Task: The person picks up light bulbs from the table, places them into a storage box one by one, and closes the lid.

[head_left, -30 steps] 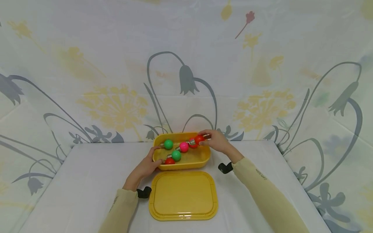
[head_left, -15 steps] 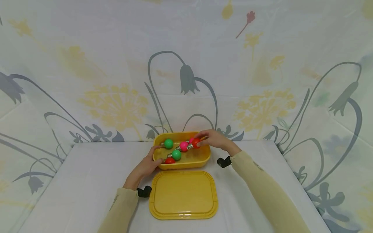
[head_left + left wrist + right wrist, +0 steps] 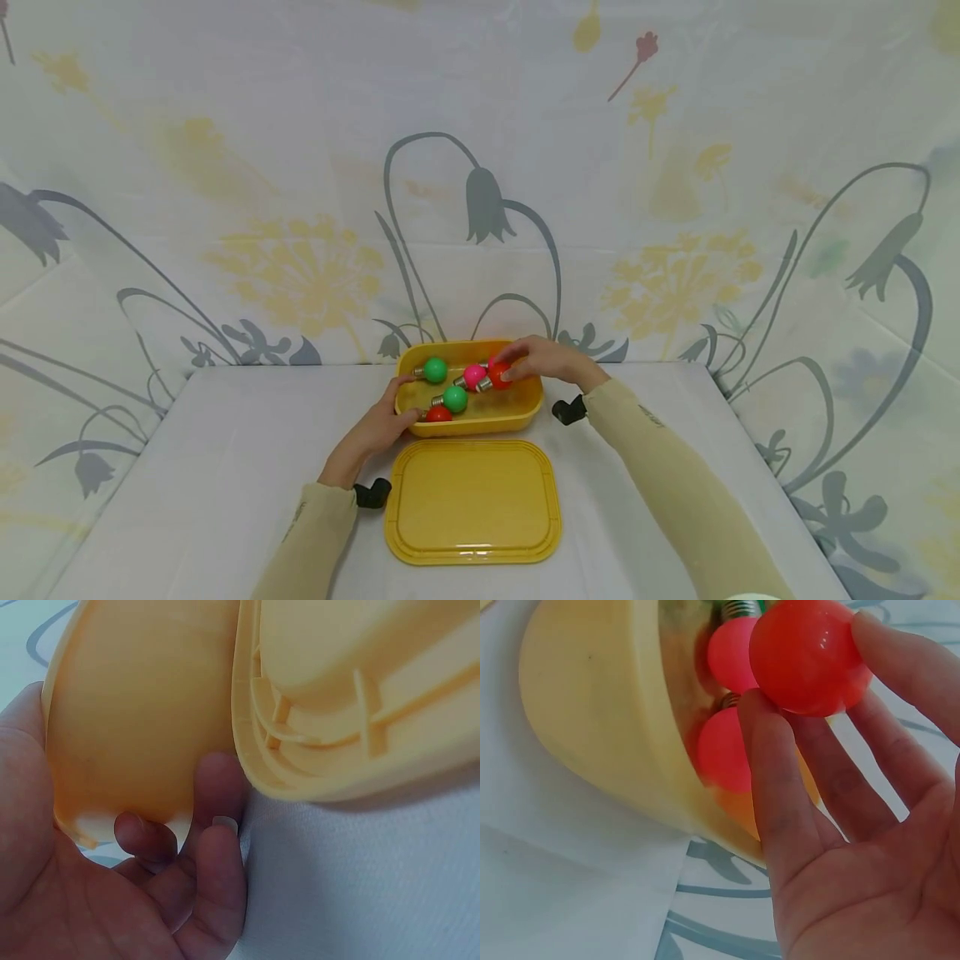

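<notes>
My left hand (image 3: pixel 378 423) holds the left end of a yellow plastic container (image 3: pixel 480 427), its thumb near the front corner. In the left wrist view its fingers (image 3: pixel 219 877) curl against the outer wall. Over the container's right end, my right hand (image 3: pixel 553 360) pinches a red light bulb (image 3: pixel 810 656) by its round globe. That bulb's metal screw base points left. Inside lie two green bulbs (image 3: pixel 454 399), another red bulb (image 3: pixel 438 414) near the front left, and a pink bulb (image 3: pixel 474 377). A second pinkish bulb (image 3: pixel 724 750) shows in the right wrist view.
A flat yellow lid (image 3: pixel 472 502) lies on the white tablecloth (image 3: pixel 225 467), just in front of the container. Behind, a flower-patterned curtain (image 3: pixel 480 275) rises close to the container's back. A black wrist device (image 3: pixel 371 493) sits near the lid's left edge.
My right hand has moved a little left and lower with the red bulb, which now covers much of the pinkish bulb behind it. The left hand has kept its place on the container.
</notes>
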